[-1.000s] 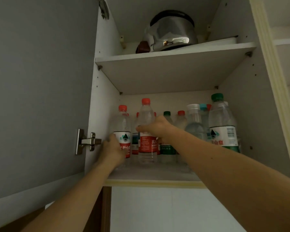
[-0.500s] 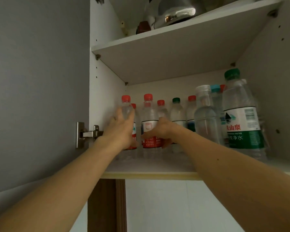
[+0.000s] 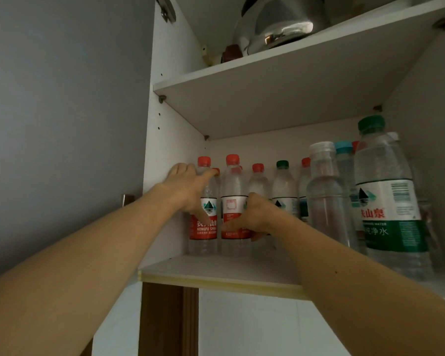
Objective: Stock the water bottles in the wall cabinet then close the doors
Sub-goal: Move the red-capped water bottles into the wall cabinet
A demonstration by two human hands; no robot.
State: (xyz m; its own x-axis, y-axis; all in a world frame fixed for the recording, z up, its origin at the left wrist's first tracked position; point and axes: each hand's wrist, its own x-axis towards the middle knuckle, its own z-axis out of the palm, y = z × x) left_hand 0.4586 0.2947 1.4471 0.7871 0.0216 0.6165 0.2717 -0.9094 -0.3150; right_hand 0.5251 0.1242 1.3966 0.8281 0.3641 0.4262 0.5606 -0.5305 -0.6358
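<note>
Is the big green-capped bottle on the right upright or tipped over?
Upright. The big green-capped bottle stands on its base on the lower shelf, cap on top and label reading level.

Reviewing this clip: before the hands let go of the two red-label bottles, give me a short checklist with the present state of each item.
1. Left bottle upright on lower shelf: ok.
2. Second bottle upright beside it: ok.
3. Left hand grips the left bottle: ok.
4. Right hand grips the second bottle: ok.
5. Both bottles behind the shelf's front edge: ok.
6. Cabinet doors closed: not ok.
</note>
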